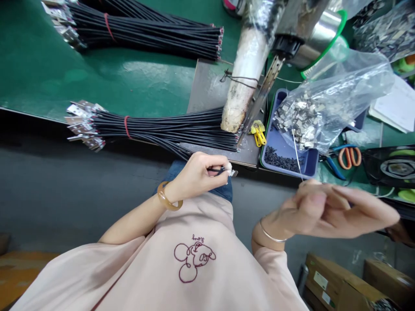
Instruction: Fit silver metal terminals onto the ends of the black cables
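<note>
The green worktable (155, 82) spans the upper part, and the purple tray (309, 163) near its front edge serves as the landmark. Below and left of the tray spreads the pale pink shirt (207, 211), bearing a dark red line drawing and a short script word, upside down from here and not surely readable. Below and right of the tray stand cardboard boxes (343, 283); one has white labels (320, 280) whose print is too small to read.

Left of the tray lie two bundles of black cables, the upper bundle (155, 32) and the lower bundle (168, 126), each tied with a red band. Between them and the tray slants a wrapped white tube (243, 65). A clear bag (353, 95) of metal parts rests partly in the tray, and a metal spool (322, 39) stands above it.

The right hand (324, 209), blurred, is just below the tray, pinching a thin pale wire (297, 155). The left hand (207, 172), below and left of the tray and apart from the other, is closed round a black cable (213, 171); a small metal connector (234, 173) juts past its fingertips. A yellow clip (258, 133) sits just left of the tray.
</note>
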`<state>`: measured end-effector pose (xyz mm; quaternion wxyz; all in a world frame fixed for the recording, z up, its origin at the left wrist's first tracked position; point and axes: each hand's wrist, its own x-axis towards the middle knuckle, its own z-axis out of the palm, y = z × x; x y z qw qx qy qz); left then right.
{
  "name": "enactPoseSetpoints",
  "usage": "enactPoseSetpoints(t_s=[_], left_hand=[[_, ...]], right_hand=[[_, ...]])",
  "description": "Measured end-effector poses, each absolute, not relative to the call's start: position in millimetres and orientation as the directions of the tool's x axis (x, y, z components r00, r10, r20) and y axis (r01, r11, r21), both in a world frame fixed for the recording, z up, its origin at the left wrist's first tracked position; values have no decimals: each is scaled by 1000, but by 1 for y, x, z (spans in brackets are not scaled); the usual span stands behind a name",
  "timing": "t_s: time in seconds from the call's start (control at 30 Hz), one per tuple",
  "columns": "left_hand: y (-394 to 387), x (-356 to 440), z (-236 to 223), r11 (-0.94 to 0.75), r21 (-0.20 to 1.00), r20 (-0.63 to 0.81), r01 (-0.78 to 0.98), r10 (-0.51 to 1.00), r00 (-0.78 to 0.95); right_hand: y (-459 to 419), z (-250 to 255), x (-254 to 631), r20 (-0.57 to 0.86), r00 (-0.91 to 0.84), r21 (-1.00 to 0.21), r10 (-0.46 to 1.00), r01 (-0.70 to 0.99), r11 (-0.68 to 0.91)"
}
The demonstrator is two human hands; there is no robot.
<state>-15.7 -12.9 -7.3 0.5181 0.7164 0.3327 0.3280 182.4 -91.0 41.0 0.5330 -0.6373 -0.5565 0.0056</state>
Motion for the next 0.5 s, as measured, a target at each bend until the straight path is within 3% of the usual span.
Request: enactPoseSetpoints(t_s=[0.03, 0.07, 0.13, 0.23, 0.33, 0.4, 0.5], left_hand=[[-14, -19, -8, -253, 958, 126, 138, 799, 588], [-15, -21, -10, -261, 957, 134, 130, 790, 598], [-16, -26, -12, -267, 959, 167, 93, 801, 575], [-12, -31, -14, -335, 941, 282, 42, 849, 447], [-2, -35, -14, -516, 845, 460, 143, 836, 299], [8, -37, -14, -616, 722, 539, 314, 786, 302], [20, -36, -15, -656, 543, 478, 525, 755, 449]], right_hand=[[-90, 43, 185, 648, 410, -656, 642, 728, 196], [-87, 43, 190, 626, 408, -657, 664, 735, 168], [-77, 38, 206, 391, 340, -638, 855, 770, -14], [-56, 25, 242, 299, 302, -372, 905, 910, -181], [-30, 14, 275, 309, 345, -115, 886, 939, -325], [-12, 8, 289, 339, 384, -68, 859, 921, -384], [9, 2, 302, 354, 341, -134, 871, 940, -314]])
